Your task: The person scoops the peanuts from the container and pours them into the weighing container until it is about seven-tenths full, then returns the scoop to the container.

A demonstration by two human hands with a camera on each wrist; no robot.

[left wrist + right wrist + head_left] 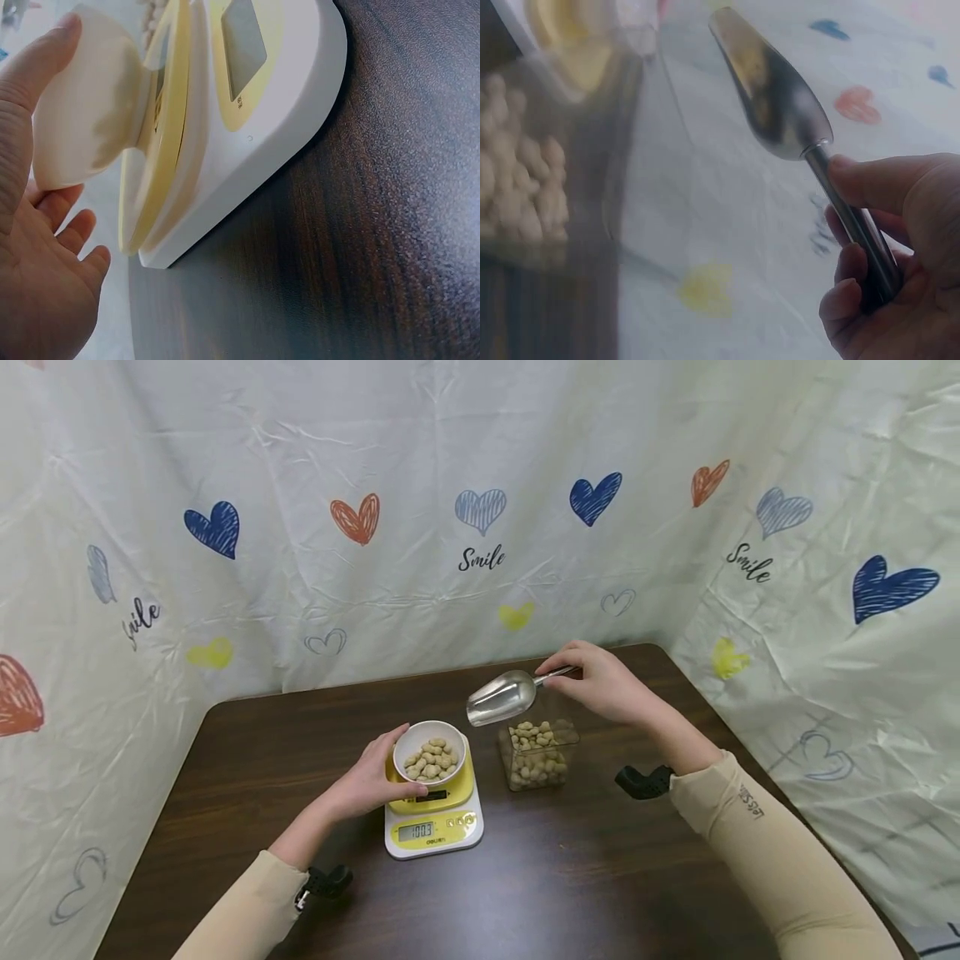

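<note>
A white bowl with several peanuts in it stands on a yellow and white kitchen scale, whose display reads 100.3. My left hand holds the bowl from the left, thumb on the near side and fingers behind. In the left wrist view the bowl's foot meets the yellow weighing plate. My right hand grips the handle of a metal scoop, which points left above the peanut container. The scoop's bowl shines, with no peanuts visible in it.
Right of the scale, a clear plastic container holds many peanuts. Everything stands on a dark wooden table. Behind and beside it hangs a white curtain printed with hearts. A black wrist strap piece hangs below the right wrist.
</note>
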